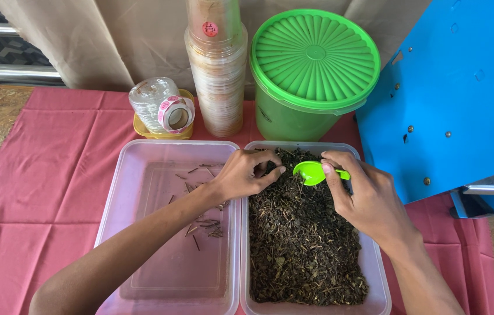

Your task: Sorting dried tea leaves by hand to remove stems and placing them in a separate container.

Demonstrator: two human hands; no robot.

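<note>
Right hand (369, 201) pinching green scoop (312, 172) over right tray (375, 274) of dried leaves (302, 239), bowl tilted for loading. Left hand (247, 174), fingertips closed in the leaves, beside left tray (113, 221) holding separated stems (206, 227).

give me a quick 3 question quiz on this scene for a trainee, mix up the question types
1. True or false: the right hand holds a green scoop over the right tray of dried leaves.
2. Where do the left hand fingertips rest?
A. on the tape roll
B. at the top edge of the dried leaves
C. on the green lid
3. Fill in: the left tray holds only a few loose ______.

Key
1. True.
2. B; the tape roll and the green bucket stand untouched behind the trays.
3. Stems, thin brown twigs scattered on its floor.
</note>
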